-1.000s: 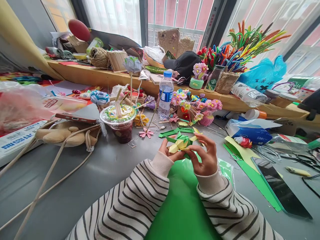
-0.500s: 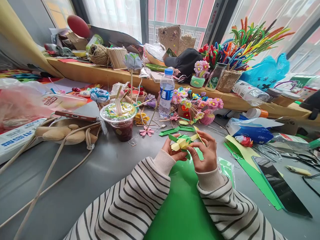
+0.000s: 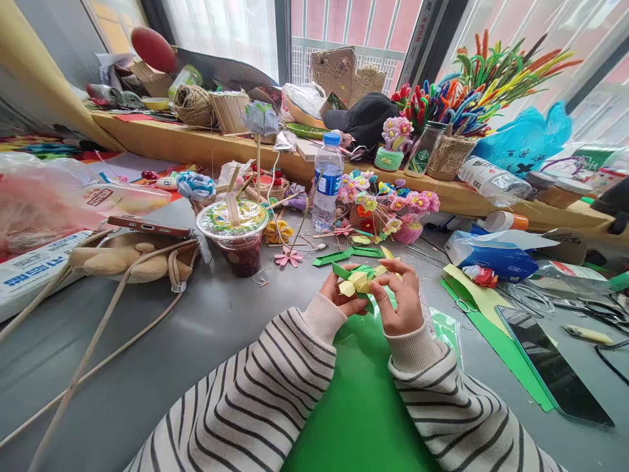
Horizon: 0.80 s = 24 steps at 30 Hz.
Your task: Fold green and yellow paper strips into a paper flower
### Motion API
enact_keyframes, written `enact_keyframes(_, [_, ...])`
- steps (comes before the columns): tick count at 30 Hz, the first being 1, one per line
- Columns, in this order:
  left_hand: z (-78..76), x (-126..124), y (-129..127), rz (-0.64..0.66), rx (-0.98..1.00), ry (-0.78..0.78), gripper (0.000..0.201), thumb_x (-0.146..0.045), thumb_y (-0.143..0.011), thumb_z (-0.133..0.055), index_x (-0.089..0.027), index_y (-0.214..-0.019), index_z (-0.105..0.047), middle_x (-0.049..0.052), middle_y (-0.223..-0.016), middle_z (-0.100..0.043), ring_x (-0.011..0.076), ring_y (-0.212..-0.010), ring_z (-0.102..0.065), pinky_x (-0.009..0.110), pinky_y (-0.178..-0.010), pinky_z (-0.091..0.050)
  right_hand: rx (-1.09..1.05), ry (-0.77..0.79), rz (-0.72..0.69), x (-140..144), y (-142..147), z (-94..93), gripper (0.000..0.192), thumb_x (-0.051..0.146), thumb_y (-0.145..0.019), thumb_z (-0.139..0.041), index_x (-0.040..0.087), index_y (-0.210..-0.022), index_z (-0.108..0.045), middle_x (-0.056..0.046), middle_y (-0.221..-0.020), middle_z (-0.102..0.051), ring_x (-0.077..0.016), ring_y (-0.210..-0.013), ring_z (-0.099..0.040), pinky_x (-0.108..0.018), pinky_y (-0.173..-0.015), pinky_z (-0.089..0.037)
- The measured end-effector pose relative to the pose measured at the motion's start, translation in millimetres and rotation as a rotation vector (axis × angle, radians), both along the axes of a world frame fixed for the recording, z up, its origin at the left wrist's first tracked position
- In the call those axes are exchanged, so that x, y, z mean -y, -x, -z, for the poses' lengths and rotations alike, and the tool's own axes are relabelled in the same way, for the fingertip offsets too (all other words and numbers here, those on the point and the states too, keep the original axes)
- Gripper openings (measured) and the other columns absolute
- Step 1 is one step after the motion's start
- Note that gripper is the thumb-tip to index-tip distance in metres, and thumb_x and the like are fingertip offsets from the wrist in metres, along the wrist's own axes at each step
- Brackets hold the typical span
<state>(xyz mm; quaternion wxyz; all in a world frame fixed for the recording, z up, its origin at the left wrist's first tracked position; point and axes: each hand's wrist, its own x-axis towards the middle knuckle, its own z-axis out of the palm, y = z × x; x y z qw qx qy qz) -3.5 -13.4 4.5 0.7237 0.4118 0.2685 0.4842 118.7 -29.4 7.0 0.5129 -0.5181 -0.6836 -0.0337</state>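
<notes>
Over the grey surface (image 3: 196,328), both hands are close together and closed on a folded paper piece (image 3: 357,283) in yellow and green. The left hand (image 3: 338,292) grips it from the left; the right hand (image 3: 400,298) pinches it between thumb and fingers. Just beyond lie green folded strips (image 3: 328,259).

Writing surrounds the work (most of it hard to make out). The upright water bottle (image 3: 325,216) wears a blue label with white lettering, too small to read. On the ledge (image 3: 295,154), a glass bottle (image 3: 426,147) carries a round green emblem, and a blue plastic bag (image 3: 525,141) shows dark characters broken by creases. Large blue letters run along the white box (image 3: 37,270) at far left; reddish characters mark the window frame (image 3: 417,33).
</notes>
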Motion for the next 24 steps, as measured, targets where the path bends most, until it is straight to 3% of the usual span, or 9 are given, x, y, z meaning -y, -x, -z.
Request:
enact_keyframes(9, [-1.3, 3.4, 0.3, 0.005, -0.004, -0.045, 0.058, -0.022, -0.054, -0.067, -0.021, -0.104, -0.038, 0.002, -0.083, -0.056, 0.0131, -0.065, -0.055, 0.025, -0.054, -0.046, 0.237, -0.125, -0.09, -0.3, -6.2, -5.9, 0.004, 0.025, -0.069, -0.054, 0.022, -0.069, -0.057, -0.004, -0.105, -0.049, -0.0206, -0.093, -0.044, -0.038, -0.079, -0.036])
enact_keyframes(18, [3.3, 0.3, -0.5, 0.029, 0.007, -0.069, 0.058, -0.02, -0.053, -0.067, -0.021, -0.104, -0.039, 0.003, -0.085, -0.054, 0.0121, -0.065, -0.054, 0.024, -0.052, -0.046, 0.131, -0.061, -0.074, -2.2, -5.8, -3.7, 0.008, 0.025, -0.069, -0.054, 0.019, -0.066, -0.057, -0.007, -0.098, -0.051, -0.0203, -0.089, -0.045, -0.039, -0.076, -0.039])
enact_keyframes(24, [0.2, 1.6, 1.7, 0.001, 0.029, -0.013, 0.057, -0.02, -0.054, -0.067, -0.021, -0.103, -0.038, 0.003, -0.086, -0.055, 0.0149, -0.071, -0.055, 0.025, -0.054, -0.047, 0.044, 0.032, -0.183, -3.2, -11.2, -4.3, 0.01, 0.03, -0.064, -0.06, 0.021, -0.068, -0.057, -0.006, -0.105, -0.048, -0.0216, -0.098, -0.041, -0.039, -0.079, -0.041])
